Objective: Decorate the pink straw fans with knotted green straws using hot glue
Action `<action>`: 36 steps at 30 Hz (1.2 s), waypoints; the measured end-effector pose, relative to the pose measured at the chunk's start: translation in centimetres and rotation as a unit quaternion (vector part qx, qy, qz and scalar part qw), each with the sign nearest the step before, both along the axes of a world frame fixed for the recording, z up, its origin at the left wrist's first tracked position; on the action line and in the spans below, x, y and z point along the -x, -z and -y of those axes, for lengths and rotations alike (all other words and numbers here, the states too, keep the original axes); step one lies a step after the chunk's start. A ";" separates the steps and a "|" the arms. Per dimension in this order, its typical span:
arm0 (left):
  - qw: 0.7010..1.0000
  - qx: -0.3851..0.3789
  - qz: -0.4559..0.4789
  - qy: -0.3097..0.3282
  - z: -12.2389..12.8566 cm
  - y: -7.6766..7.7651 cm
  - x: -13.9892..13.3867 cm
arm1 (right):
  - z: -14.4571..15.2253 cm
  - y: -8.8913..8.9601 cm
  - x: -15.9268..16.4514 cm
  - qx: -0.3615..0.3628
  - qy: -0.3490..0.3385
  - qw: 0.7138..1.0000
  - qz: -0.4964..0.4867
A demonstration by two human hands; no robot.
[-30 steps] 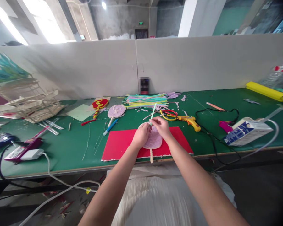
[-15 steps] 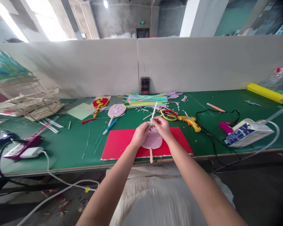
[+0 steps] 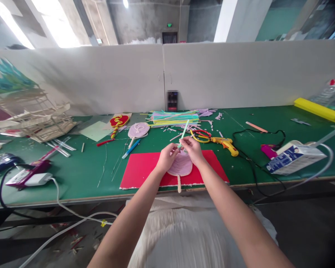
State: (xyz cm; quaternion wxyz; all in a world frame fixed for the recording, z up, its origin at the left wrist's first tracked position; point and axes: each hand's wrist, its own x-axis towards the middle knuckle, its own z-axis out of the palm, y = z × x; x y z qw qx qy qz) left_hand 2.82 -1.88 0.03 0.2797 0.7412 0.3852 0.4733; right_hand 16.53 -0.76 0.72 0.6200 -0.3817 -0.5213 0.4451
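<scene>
Both hands meet above a lilac fan-shaped piece (image 3: 180, 166) with a ridged face and a short cream handle, lying on a red board (image 3: 141, 169). Between the fingertips of my right hand (image 3: 192, 149) a thin pale green strip (image 3: 185, 128) is pinched, its long end pointing up and away. My left hand (image 3: 167, 156) closes its thumb and fingers on the strip's lower end, where a small green bit shows. The fingers hide part of the fan's top edge.
Behind lies a bundle of coloured strips (image 3: 174, 118) with lilac scraps. To the right are red-and-yellow scissors (image 3: 201, 136), a yellow glue gun (image 3: 226, 146) with a black cord, and a carton (image 3: 294, 158). Leftward sit a finished lilac fan (image 3: 139, 130), a blue pen (image 3: 131, 149) and a power strip (image 3: 29, 175).
The pale green strip leans slightly more to the right. Fingers of both hands have shifted a little around its lower end; the pinch stays in nearly the same place.
</scene>
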 end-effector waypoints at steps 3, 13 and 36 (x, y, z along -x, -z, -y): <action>0.999 0.013 0.029 0.003 -0.1 0.0 0.0 | -0.1 0.2 0.0 0.003 -0.012 1.000 -0.029; 0.999 -0.038 -0.016 -0.018 0.0 -2.4 0.8 | 0.0 -0.6 0.0 -0.024 -0.009 0.999 -0.047; 0.877 0.238 0.414 0.054 -1.6 0.0 -0.8 | -0.3 -0.2 1.9 0.142 -0.091 0.946 -0.277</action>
